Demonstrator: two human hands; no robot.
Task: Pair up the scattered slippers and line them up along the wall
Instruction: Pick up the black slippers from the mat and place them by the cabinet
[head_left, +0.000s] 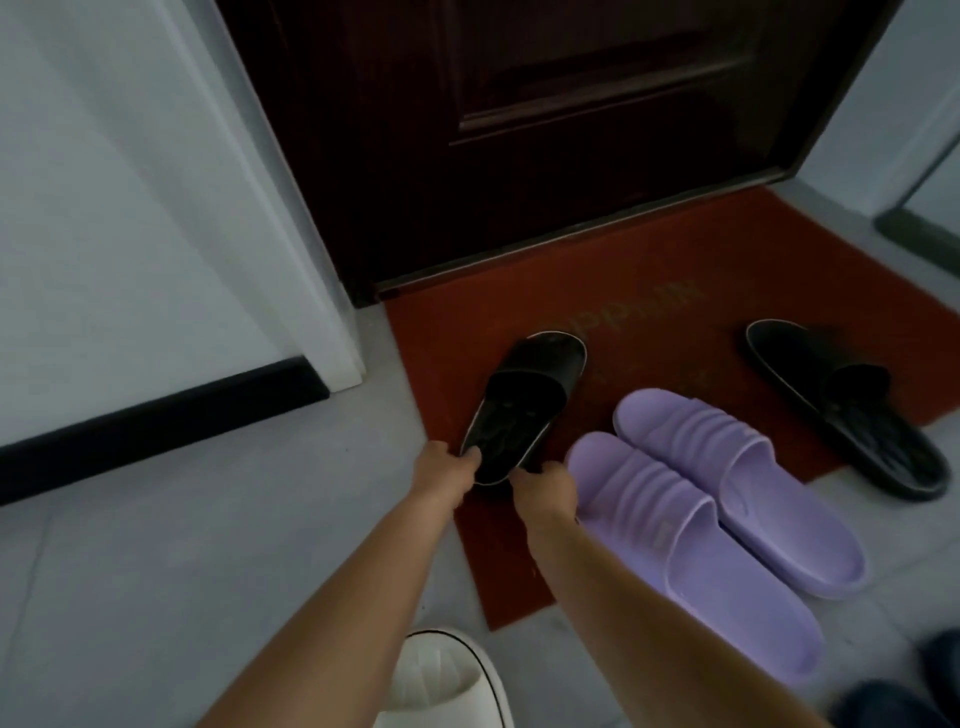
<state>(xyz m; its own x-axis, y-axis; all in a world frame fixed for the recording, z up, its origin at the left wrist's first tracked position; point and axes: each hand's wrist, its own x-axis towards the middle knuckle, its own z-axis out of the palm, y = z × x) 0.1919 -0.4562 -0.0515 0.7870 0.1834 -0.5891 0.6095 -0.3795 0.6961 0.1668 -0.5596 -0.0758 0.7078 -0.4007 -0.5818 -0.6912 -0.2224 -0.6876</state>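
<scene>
A black slipper (524, 400) lies on the red doormat (649, 270), toe toward the door. My left hand (447, 470) pinches its heel on the left side and my right hand (545, 483) grips the heel on the right. The second black slipper (852, 410) lies apart at the mat's right edge. Two purple slippers (691, 540) lie side by side as a pair, partly on the mat, just right of my right arm.
A dark door (545, 130) stands behind the mat. The white wall with a black skirting board (156, 415) runs along the left. A white slipper (447, 680) sits at the bottom edge; dark blue footwear (904, 696) shows at the bottom right corner.
</scene>
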